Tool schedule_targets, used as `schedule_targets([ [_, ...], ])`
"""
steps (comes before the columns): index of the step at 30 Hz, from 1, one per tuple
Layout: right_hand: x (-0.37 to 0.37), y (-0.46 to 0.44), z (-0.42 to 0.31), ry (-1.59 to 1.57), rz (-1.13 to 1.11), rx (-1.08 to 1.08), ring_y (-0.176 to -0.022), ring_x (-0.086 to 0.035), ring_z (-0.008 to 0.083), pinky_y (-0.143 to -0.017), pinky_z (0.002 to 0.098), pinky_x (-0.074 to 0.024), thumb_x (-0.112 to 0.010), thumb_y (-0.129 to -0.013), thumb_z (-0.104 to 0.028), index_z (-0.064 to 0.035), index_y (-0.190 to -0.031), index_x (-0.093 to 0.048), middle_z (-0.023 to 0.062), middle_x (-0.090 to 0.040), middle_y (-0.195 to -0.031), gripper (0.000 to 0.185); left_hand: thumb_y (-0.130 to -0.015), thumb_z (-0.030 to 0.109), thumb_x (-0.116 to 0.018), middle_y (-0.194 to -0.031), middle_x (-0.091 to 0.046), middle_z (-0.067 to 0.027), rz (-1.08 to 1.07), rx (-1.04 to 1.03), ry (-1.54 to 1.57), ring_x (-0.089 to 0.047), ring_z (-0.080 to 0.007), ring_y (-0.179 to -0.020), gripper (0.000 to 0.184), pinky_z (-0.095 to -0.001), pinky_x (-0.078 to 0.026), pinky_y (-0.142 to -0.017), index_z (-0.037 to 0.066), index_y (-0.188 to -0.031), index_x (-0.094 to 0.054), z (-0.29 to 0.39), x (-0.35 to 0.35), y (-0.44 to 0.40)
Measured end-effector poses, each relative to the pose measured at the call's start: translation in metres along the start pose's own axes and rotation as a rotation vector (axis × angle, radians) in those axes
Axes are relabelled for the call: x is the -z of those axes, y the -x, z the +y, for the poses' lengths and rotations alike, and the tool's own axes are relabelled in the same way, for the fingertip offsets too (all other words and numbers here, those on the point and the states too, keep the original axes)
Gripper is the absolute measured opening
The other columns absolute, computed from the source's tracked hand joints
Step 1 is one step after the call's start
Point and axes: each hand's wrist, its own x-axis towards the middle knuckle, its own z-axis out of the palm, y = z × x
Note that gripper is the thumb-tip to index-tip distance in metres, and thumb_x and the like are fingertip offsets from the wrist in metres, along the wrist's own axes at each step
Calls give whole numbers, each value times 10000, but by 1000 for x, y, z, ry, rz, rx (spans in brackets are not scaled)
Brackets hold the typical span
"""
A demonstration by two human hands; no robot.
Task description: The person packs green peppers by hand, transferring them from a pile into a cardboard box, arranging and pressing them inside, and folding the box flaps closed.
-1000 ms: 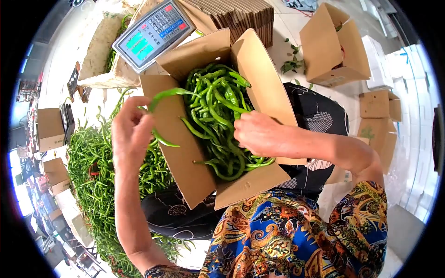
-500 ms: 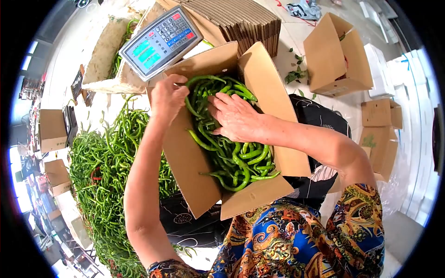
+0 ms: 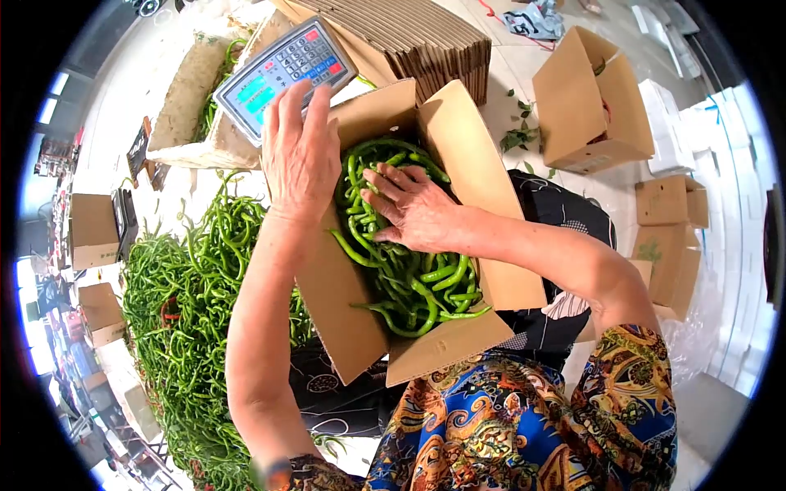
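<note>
An open cardboard box [image 3: 344, 311] with its flaps spread stands in front of me, holding many long green peppers [image 3: 417, 290]. My right hand [image 3: 413, 209] lies palm down on the peppers with its fingers spread. Over the box's left flap, near the scale [image 3: 282, 69], my left hand [image 3: 300, 155] is raised with fingers extended and nothing in it. It covers the lower edge of the scale's display panel. A large heap of green peppers [image 3: 192, 327] lies left of the box, partly behind my left forearm.
Flattened cardboard [image 3: 409, 33] is stacked behind the box. A foam container [image 3: 184, 98] sits at the upper left. Another open box [image 3: 589, 106] stands at the upper right, with loose leaves [image 3: 520, 131] beside it. Smaller boxes [image 3: 667, 245] are at the far right.
My left hand came to the box with a pepper, let it go inside, and rose toward the scale with its fingers open. My right hand moved up the box and spread flat on the peppers.
</note>
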Motion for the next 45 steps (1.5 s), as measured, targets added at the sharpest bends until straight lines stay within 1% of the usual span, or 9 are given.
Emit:
schedule_targets([
  [9, -7, -5, 7, 64, -125, 20, -1359, -385, 363, -1062, 499, -313, -501, -928, -579, -40, -1440, -439, 206, -413, -1477, 746, -870, 151, -624, -1112, -676, -151, -759, 157, 301, -649, -359, -1018, 312, -450, -537, -870, 100, -1178, -621, 3, -4, 41],
  [12, 38, -15, 1, -44, -414, -60, -1324, -398, 375, -1093, 493, -292, -482, -947, -574, -16, -1380, -503, 224, -460, -1416, 706, -868, 182, -658, -1317, -594, -176, -611, 14, 312, -582, -334, -1191, 421, -420, -499, -969, 24, -1250, -583, 10, -7, 65],
  [16, 83, 22, 17, 8, 57, 215, -1136, -577, 361, -962, 439, -478, -626, -917, -359, 3, -1202, -615, 214, -624, -1153, 461, -905, 186, -626, -1346, -568, -148, -668, 93, 345, -535, -317, -1247, 358, -398, -458, -1030, 21, -1222, -605, 9, -9, 72],
  [19, 113, 55, 2, -393, -211, -139, -1058, -614, 330, -846, 401, -534, -707, -848, -230, -18, -1098, -653, 145, -657, -1055, 332, -925, 265, -620, -1384, -531, -156, -677, -75, 165, -495, -329, -1292, 431, -411, -426, -1066, 17, -1274, -564, 19, -9, 73],
  [25, 54, 93, -26, -254, -432, -34, -949, -604, 323, -801, 435, -523, -620, -741, -15, -6, -969, -585, 130, -576, -958, 230, -897, 563, -592, -1435, -466, -201, -724, 54, 67, -457, -397, -1321, 714, -454, -405, -1086, 3, -1333, -509, 46, -10, 80],
  [29, 70, 85, -28, -308, -577, -41, -988, -576, 341, -815, 459, -509, -618, -742, -11, 0, -971, -568, 153, -560, -1001, 234, -905, 580, -572, -1468, -412, -228, -814, 93, 96, -411, -465, -1333, 592, -524, -404, -1056, 241, -1388, -529, 56, -4, 70],
  [35, 81, 68, -38, -83, -129, -50, -1201, -494, 366, -962, 425, -464, -793, -746, -228, 31, -1244, -529, 224, -474, -1322, 620, -935, 416, -608, -1466, -368, -231, -786, 62, 120, -358, -469, -1359, 464, -562, -407, -1027, 312, -1378, -518, 46, -11, 83],
  [36, 77, 64, -39, -103, -289, -78, -1340, -376, 393, -1028, 449, -412, -799, -746, -351, 44, -1373, -434, 259, -348, -1467, 826, -934, 392, -612, -1468, -366, -229, -822, 56, 111, -359, -465, -1360, 460, -564, -408, -1026, 316, -1378, -519, 45, -12, 80],
  [45, 23, 53, -17, 17, -298, -42, -1405, -298, 407, -1115, 486, -302, -530, -871, -681, -1, -1513, -272, 283, -313, -1508, 970, -913, 367, -621, -1516, -279, -221, -872, 12, 28, -289, -520, -1366, 478, -583, -399, -1033, 310, -1376, -517, 57, -17, 87],
])
